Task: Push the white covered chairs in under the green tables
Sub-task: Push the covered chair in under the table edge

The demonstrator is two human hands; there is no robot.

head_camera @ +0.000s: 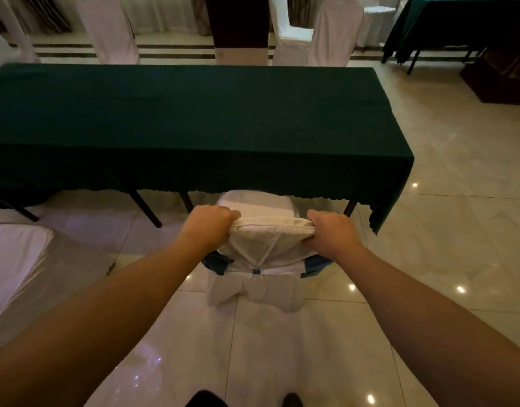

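Observation:
A white covered chair (pixel 267 245) with a white bow and blue sash at its back stands in front of me, its seat partly beneath the hanging edge of the long green table (pixel 176 118). My left hand (pixel 208 227) grips the left top corner of the chair's backrest. My right hand (pixel 332 233) grips the right top corner. Both arms are stretched forward. The chair's legs are hidden by its cover.
Another white covered chair (pixel 14 268) sits at the left, outside the table. More white chairs (pixel 332 30) stand behind the table by a dark pillar (pixel 241 27). A second green table (pixel 458 22) is at the far right. Glossy tiled floor lies to the right.

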